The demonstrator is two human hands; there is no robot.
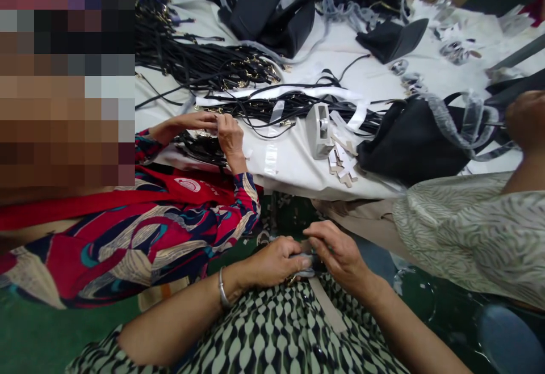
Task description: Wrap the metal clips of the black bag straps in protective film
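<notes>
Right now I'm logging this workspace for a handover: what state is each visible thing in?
Left hand: closed on small item
Right hand: curled beside small item, grip unclear
Small item: held, mostly hidden
Pale strip: lying over patterned clothing
Tape dispenser: standing on table
Card pieces: loose, overlapping
Black straps: heaped
Large black bag: handles plastic-wrapped

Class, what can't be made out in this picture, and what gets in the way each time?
All in the head view:
The full shape of the dark item: covered by the wearer's left hand and right hand.
What the co-worker at left handles: hidden by their fingers.
The whole far-right hand: cut off by the edge.
Lettering on the red apron: too small.
</notes>
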